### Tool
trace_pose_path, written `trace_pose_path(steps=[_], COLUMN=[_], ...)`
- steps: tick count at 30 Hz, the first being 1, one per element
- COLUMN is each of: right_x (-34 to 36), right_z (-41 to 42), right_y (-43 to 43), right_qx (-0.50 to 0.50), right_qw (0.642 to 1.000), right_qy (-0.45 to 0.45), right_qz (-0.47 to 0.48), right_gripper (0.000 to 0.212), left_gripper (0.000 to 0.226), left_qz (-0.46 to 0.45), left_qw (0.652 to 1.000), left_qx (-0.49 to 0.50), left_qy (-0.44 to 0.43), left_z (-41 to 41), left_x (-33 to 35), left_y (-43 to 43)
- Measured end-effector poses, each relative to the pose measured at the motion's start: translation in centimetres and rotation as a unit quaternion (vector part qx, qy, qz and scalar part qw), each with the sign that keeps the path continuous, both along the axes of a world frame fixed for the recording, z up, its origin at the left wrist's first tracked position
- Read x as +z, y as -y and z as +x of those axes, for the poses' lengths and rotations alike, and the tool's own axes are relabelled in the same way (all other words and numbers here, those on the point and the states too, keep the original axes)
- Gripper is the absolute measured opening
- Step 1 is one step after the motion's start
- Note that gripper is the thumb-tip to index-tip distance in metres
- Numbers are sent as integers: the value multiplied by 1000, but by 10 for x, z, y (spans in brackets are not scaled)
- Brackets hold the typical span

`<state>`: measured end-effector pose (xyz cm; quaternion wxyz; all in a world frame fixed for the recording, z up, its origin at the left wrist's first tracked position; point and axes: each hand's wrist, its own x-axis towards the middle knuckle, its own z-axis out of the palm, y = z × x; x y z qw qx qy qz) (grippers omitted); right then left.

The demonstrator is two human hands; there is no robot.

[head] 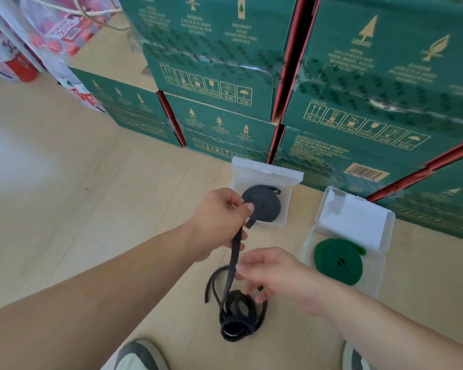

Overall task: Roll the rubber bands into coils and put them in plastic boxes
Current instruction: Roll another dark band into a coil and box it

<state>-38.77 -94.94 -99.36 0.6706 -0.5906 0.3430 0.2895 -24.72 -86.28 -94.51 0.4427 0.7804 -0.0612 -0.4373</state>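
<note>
My left hand [219, 222] grips a dark grey rubber band coil [265, 206], thumb pressed on its face, held over an open clear plastic box [285, 221]. The band's loose tail [234, 260] hangs from the coil down to a tangled heap of black band [238, 316] on the floor. My right hand [267, 273] pinches the hanging tail lower down, just above the heap. A second open clear plastic box [377, 265] to the right holds a rolled green band coil [337, 261].
Stacked green cardboard cartons [358, 102] form a wall right behind both boxes. Packs of red-labelled bottles [24, 49] stand at the far left. Wooden floor [64, 209] stretches left of my arms. My shoes [139, 356] show at the bottom edge.
</note>
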Motion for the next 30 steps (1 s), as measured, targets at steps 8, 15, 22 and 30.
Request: trace_pose_path(steps=[8, 15, 22, 30], right_x=[130, 277, 365, 345], right_z=[9, 15, 3, -45], right_y=[-13, -20, -14, -35], right_qx=[79, -84, -339, -96], right_qw=[985, 977, 902, 969], right_qy=[106, 184, 254, 157], right_qz=[-115, -60, 85, -164], right_gripper=[32, 37, 32, 25], left_gripper=[29, 26, 29, 18], left_qz=[-60, -54, 29, -183], left_qw=[991, 998, 978, 974], left_qx=[-25, -21, -205, 94], left_qy=[117, -13, 35, 95], left_z=[-12, -41, -82, -99], left_x=[118, 193, 232, 302], left_y=[4, -70, -110, -89])
